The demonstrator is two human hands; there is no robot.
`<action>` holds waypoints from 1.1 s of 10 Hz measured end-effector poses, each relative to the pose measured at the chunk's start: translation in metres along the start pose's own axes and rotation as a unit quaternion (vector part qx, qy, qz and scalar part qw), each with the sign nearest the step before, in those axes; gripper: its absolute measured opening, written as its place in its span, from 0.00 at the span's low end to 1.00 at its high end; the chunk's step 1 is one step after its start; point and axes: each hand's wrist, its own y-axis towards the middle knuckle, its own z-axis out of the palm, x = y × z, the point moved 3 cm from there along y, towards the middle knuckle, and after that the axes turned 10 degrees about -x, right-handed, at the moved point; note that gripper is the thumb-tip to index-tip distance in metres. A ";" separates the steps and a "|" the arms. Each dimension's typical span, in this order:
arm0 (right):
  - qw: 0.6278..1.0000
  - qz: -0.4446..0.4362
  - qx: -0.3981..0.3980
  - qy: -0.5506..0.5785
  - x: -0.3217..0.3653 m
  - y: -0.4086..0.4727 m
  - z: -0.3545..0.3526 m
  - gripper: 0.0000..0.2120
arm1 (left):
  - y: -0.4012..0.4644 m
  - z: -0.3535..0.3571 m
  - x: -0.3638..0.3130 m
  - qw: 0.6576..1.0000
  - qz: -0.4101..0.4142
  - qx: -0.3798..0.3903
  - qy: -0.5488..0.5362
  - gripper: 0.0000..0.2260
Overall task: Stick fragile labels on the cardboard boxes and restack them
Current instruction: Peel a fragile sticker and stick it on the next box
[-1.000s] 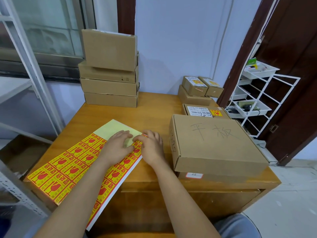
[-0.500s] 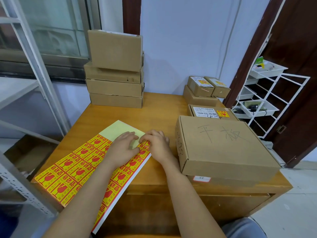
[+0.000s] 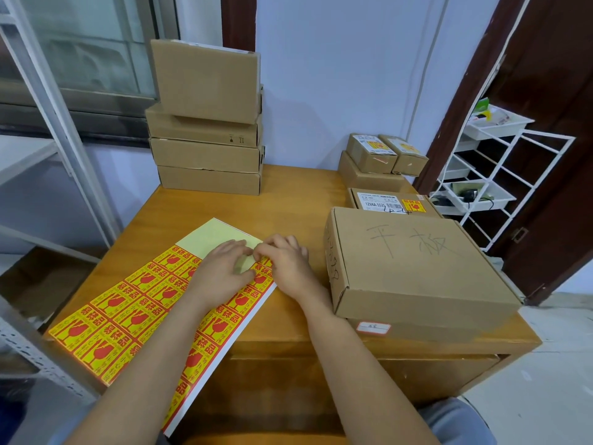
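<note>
A sheet of fragile labels (image 3: 128,319) lies slantwise over the desk's (image 3: 295,200) front left corner, its near end hanging past the front edge, its far end bare yellow backing. The left hand (image 3: 221,271) rests flat on the sheet, fingers loosely bent. The right hand (image 3: 285,268) sits at the sheet's right edge, fingertips curled down beside the left hand's; whether it pinches a label I cannot tell. At the desk's front right corner a large flat cardboard box (image 3: 414,268) with handwritten characters lies on another box. Behind it are smaller labelled boxes (image 3: 385,152). Four plain boxes (image 3: 205,133) are stacked at the back left edge
</note>
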 end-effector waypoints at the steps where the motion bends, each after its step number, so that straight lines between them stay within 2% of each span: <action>1: 1.000 -0.006 0.004 0.000 0.002 -0.001 0.000 0.14 | 0.000 0.000 -0.001 1.000 -0.002 0.001 0.004 0.20; 4: 1.000 -0.006 0.010 -0.009 0.002 -0.001 0.000 0.12 | -0.002 -0.002 -0.004 1.000 -0.008 0.004 0.000 0.20; 6: 1.000 -0.009 0.011 -0.015 0.006 -0.002 -0.003 0.18 | -0.003 -0.003 -0.006 1.000 -0.009 0.004 -0.007 0.20; 7: 1.000 -0.011 0.009 -0.019 0.006 -0.003 -0.003 0.18 | -0.003 -0.003 -0.007 1.000 -0.008 0.003 -0.004 0.19; 9: 1.000 -0.010 -0.005 -0.009 0.003 -0.002 -0.002 0.16 | -0.002 -0.003 -0.006 1.000 -0.010 0.005 0.002 0.19; 11: 0.998 0.034 -0.024 0.046 0.001 -0.002 -0.006 0.14 | -0.001 -0.002 -0.003 1.000 -0.008 0.003 -0.007 0.20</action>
